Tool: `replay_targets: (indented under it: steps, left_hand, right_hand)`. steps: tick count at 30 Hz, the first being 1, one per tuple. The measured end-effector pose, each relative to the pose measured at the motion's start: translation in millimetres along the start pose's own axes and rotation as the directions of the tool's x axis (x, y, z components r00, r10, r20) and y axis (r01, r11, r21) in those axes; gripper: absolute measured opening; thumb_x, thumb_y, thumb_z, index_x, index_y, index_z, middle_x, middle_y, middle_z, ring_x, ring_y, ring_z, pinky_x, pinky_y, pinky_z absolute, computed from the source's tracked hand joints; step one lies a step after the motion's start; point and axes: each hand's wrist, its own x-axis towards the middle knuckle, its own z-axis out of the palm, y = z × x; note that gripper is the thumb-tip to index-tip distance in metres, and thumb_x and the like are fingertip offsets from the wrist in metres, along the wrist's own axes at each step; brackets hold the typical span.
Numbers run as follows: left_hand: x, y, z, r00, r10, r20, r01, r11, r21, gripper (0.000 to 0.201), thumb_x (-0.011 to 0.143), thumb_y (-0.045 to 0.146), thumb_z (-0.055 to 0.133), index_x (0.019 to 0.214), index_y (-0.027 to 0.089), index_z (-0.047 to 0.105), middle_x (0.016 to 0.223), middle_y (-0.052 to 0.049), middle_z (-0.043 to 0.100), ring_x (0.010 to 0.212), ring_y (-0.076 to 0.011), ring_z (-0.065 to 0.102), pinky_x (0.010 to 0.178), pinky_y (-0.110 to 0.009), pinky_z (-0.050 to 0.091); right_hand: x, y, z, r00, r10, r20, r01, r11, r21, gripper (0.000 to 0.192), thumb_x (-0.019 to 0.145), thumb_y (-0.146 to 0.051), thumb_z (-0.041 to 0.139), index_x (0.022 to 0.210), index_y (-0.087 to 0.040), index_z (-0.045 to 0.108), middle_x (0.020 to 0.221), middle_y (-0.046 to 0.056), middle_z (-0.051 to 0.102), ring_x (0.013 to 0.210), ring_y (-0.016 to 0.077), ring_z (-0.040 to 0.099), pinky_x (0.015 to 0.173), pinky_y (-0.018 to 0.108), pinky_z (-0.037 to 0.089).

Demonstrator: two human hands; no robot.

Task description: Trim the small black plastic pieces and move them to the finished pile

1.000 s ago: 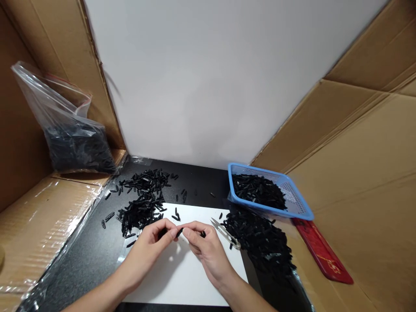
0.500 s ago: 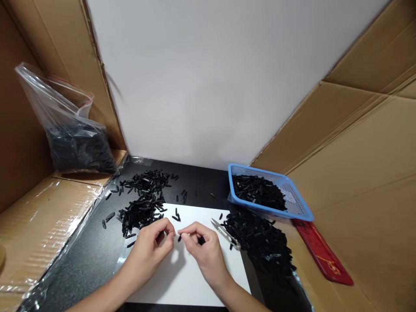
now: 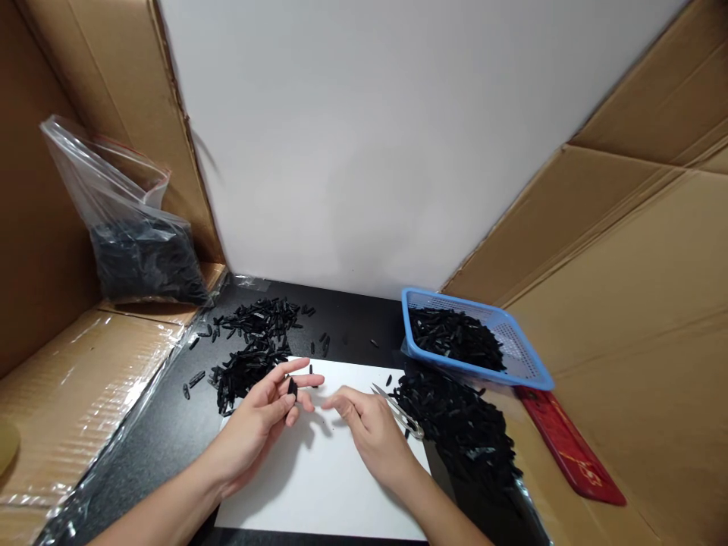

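Note:
My left hand (image 3: 253,425) is over the left part of a white sheet (image 3: 324,493), palm turned up. Its thumb presses a small, elongated black piece (image 3: 292,387) against the fingers, while other fingers stretch out. A short gap away, my right hand (image 3: 375,436) is curled with its back toward me, thumb and forefinger close together. Whatever it may hold is hidden. Small metal thread snips (image 3: 408,421) lie beside it at the sheet's right edge. Left of the sheet is a heap of similar black pieces (image 3: 244,371); a larger black heap (image 3: 466,432) lies on the right.
A blue perforated basket (image 3: 483,368) of black pieces stands at the back right. Near it lies a red flat object (image 3: 574,451). A clear plastic bag (image 3: 148,258) of dark contents leans against cardboard at left. A pale wall (image 3: 364,152) rises behind.
My left hand has turned palm up and spread its fingers, now with a black piece under its thumb. My right hand has rolled over, and the piece at its fingertips no longer shows there.

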Motion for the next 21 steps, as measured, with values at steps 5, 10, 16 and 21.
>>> replay_targets:
  steps: [5,10,16,21]
  left_hand:
    - [1.8,-7.3,-2.5,0.997,0.016,0.075,-0.020,0.999,0.046,0.051,0.083,0.025,0.063,0.133,0.030,0.051,0.137,-0.012,0.054,0.078,-0.0141,0.055,0.071,-0.028,0.037]
    - [1.2,-18.7,-3.8,0.985,0.051,0.164,-0.087,0.972,0.219,0.060,0.088,0.028,0.057,0.143,0.037,0.035,0.144,-0.012,0.047,0.074,-0.0139,0.051,0.065,-0.028,0.035]
    - [1.0,-17.7,-1.2,0.991,0.009,0.134,-0.034,0.981,0.191,0.049,0.085,0.031,0.060,0.133,0.030,0.046,0.124,-0.010,0.062,0.072,-0.0145,0.051,0.066,-0.029,0.034]
    - [4.8,-14.0,-2.3,0.995,0.024,0.100,-0.046,0.973,0.225,0.029,0.088,0.037,0.057,0.113,0.022,0.053,0.069,-0.003,0.069,0.069,-0.0163,0.050,0.067,-0.027,0.032]
  right_hand:
    - [1.6,3.0,3.4,0.994,0.095,-0.049,-0.085,0.982,0.169,0.040,0.091,-0.050,0.046,0.086,-0.018,0.069,0.047,-0.007,0.034,0.044,0.0123,0.032,0.046,0.025,0.024]
    - [1.3,-6.9,20.6,0.993,0.118,0.012,-0.116,0.939,0.324,0.027,0.084,-0.042,0.060,0.079,-0.017,0.067,0.051,-0.003,0.052,0.049,0.0128,0.041,0.051,0.026,0.031]
    - [1.8,-7.2,24.9,0.984,0.178,0.017,-0.163,0.853,0.496,0.026,0.078,-0.038,0.068,0.064,-0.017,0.062,0.048,-0.003,0.053,0.045,0.0094,0.033,0.047,0.025,0.025]
    - [4.0,0.2,19.3,0.954,0.299,0.031,-0.233,0.669,0.706,0.038,0.069,-0.043,0.077,0.059,-0.018,0.050,0.046,-0.011,0.028,0.042,0.0056,0.015,0.042,0.024,0.009]
